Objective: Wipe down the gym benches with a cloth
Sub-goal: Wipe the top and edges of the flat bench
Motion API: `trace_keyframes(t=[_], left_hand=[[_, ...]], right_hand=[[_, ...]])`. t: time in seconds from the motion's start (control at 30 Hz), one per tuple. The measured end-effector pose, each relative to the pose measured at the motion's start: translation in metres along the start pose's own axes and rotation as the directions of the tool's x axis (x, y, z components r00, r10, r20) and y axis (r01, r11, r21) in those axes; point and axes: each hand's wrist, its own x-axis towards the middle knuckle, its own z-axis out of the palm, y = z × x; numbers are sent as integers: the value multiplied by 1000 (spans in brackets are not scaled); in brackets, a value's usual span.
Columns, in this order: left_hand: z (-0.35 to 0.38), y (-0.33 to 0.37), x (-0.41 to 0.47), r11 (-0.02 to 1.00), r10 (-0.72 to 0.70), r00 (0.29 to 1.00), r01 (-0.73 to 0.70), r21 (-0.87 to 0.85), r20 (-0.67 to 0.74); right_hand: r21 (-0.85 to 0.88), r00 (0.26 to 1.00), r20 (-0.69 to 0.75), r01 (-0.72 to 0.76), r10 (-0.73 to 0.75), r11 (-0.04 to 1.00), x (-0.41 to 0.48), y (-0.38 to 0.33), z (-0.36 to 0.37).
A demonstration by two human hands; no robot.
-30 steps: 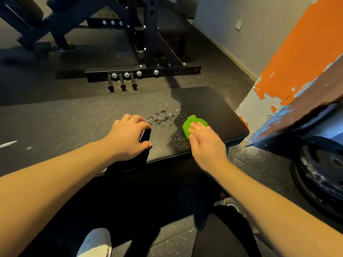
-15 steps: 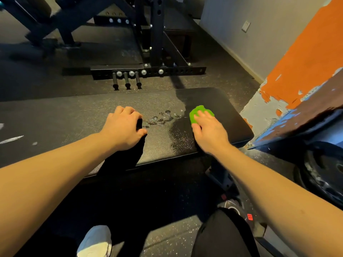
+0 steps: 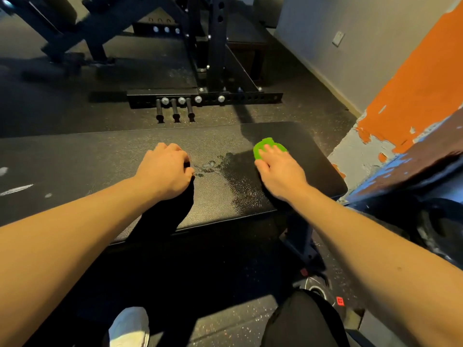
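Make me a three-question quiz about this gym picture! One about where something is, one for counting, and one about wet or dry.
1. Where is the green cloth? A. On the floor B. On the bench pad, under the right hand C. On the rack
2. How many black pegs stick out of the rack's base bar? A. One B. Three C. Six
3. How is the pad between the cloth and the left hand, which grips a dark object? A. Wet B. Covered by a towel C. Torn open
Answers: 1 B, flat fingers press it there; 2 B, three stand side by side; 3 A, shiny droplets show.
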Motion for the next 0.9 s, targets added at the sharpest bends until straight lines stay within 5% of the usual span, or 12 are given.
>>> trace_keyframes(t=[0.1,0.27,0.37,0.6,0.8,0.9], left_hand=[[-1,-3,2,999,-24,999,23,45,30],[0,-3,9,996,-59,995,54,77,77],[-2,-6,11,997,-64,996,61,49,67],[-4,-21,7,994,-100,995,98,57,29],[-5,-20,9,992,-125,987,121,44,104],[-7,-21,8,993,-114,988,112,25,105]], right_hand=[[-23,993,-10,-115,115,993,9,-14,3],[-5,988,49,144,-144,990,-8,-80,15],[51,980,68,185,-188,981,-3,-60,10],[2,988,0,-156,156,988,43,-32,2],[46,983,88,156,-160,987,45,-91,21],[72,984,63,163,-168,984,51,-59,13]])
